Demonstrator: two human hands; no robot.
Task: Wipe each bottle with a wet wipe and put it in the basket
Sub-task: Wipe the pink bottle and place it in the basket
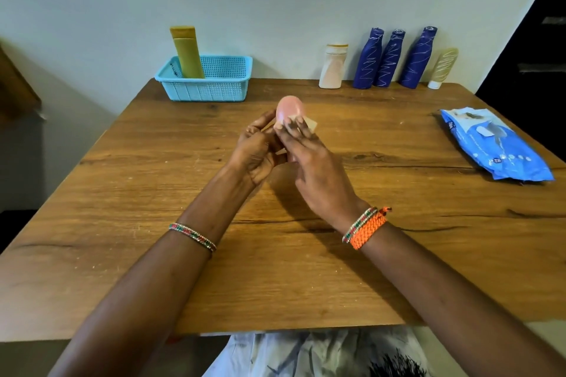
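Observation:
A small pink bottle is held up over the middle of the table. My left hand grips its lower part from the left. My right hand presses a folded wet wipe against the bottle's right side, fingers laid over it. A light blue basket stands at the table's back, with a tall yellow tube upright in it. Along the back right stand a white bottle, three dark blue bottles and a pale tube.
A blue pack of wet wipes lies at the right edge of the wooden table. A wall runs close behind the bottles. A dark doorway is at the far right.

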